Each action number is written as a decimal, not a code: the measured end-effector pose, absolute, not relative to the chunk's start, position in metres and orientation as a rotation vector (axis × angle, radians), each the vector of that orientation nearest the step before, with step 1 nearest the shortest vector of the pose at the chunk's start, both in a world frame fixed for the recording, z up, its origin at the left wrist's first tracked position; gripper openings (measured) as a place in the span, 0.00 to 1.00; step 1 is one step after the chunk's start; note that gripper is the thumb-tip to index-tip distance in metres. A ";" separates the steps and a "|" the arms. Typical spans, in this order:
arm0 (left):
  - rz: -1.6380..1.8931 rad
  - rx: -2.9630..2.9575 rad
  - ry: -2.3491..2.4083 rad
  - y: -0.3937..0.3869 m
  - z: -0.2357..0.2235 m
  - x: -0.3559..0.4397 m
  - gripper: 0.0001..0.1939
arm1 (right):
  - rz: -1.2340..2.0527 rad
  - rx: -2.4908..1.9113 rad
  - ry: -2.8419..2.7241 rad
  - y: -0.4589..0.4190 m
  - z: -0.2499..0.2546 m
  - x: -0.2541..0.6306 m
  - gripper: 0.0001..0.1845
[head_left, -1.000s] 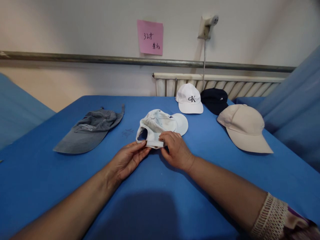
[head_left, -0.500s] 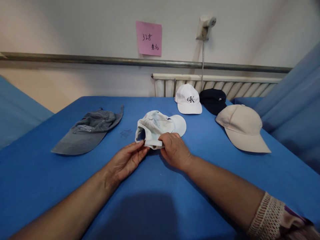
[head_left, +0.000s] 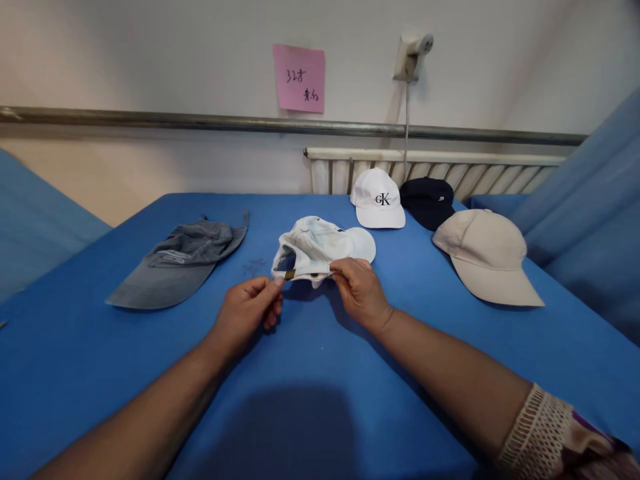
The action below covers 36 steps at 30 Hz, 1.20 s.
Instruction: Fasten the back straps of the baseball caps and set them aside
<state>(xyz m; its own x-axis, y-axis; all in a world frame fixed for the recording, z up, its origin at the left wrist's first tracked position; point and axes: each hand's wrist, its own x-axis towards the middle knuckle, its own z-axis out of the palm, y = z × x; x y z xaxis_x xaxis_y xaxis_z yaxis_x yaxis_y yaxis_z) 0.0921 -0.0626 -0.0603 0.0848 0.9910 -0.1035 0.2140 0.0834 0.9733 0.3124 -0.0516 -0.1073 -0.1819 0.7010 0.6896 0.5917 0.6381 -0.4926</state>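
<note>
A pale, off-white baseball cap (head_left: 320, 240) is between my hands, its brim pointing right and its back opening toward me on the left. My left hand (head_left: 247, 307) pinches the left end of the cap's back strap (head_left: 303, 273) between thumb and finger, beside a small brown buckle (head_left: 290, 274). With thumb and fingers, my right hand (head_left: 363, 290) grips the strap's right end at the cap's lower edge. The cap's underside rests close to the blue surface; whether it touches cannot be made out.
A grey cap (head_left: 183, 263) lies to the left. A white cap with black letters (head_left: 377, 198), a dark navy cap (head_left: 427, 201) and a beige cap (head_left: 485, 253) sit to the right on the blue-covered bed (head_left: 280, 413). Behind are a radiator (head_left: 435, 160) and a metal rail (head_left: 210, 120).
My left hand has turned from palm up to a pinch on the strap's end. The cap's back edge has risen a little, and the brown buckle now shows.
</note>
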 end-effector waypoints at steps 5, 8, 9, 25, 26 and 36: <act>1.197 2.015 1.348 -0.077 -0.054 0.099 0.04 | 0.192 -1.056 -1.906 -0.049 -0.109 0.310 0.11; 1.138 2.322 1.208 -0.076 -0.062 0.105 0.15 | 0.222 -1.073 -1.901 -0.051 -0.110 0.308 0.10; 1.104 2.403 1.185 -0.074 -0.066 0.107 0.18 | 0.234 -1.077 -1.893 -0.052 -0.110 0.308 0.10; 1.036 2.946 1.058 -0.056 -0.081 0.108 0.12 | 0.194 -1.037 -1.856 -0.059 -0.104 0.307 0.05; 1.029 2.945 1.069 -0.057 -0.082 0.108 0.12 | 0.151 -1.031 -1.869 -0.060 -0.102 0.307 0.05; 1.044 2.747 1.164 -0.056 -0.082 0.107 0.10 | 0.110 -1.054 -2.111 -0.072 -0.098 0.300 0.09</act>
<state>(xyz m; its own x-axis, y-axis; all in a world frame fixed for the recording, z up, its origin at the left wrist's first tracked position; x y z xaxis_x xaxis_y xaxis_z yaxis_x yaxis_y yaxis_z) 0.1067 -0.0557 -0.0823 0.5105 0.6335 0.5814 0.6465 -0.7286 0.2263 0.3003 -0.0718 -0.0978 -0.3702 0.7152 0.5929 0.6498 0.6555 -0.3850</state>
